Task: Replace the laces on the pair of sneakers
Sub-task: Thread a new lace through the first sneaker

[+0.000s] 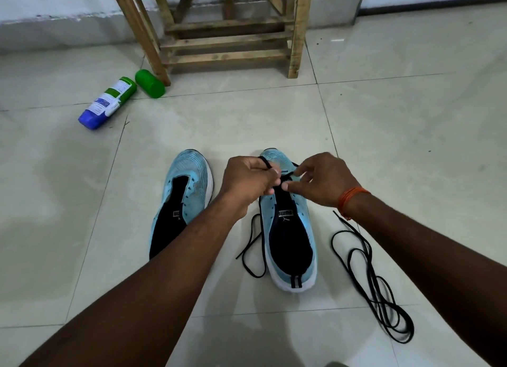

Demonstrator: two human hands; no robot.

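Two light-blue sneakers with dark tongues stand side by side on the tiled floor, toes pointing away. The left sneaker (183, 199) has no lace in it. Over the front eyelets of the right sneaker (290, 229), my left hand (248, 181) grips a black lace (253, 246). The lace's free end trails on the floor between the shoes. My right hand (322, 180) pinches the same lace near the eyelets with thumb and fingertips. A second black lace (375, 284) lies in loose loops to the right of the right sneaker, under my right forearm.
A wooden stool frame (227, 37) stands at the back by the wall. A blue, white and green bottle (108, 103) lies on its side at the left, with its green cap (150, 84) beside it, touching the stool's leg.
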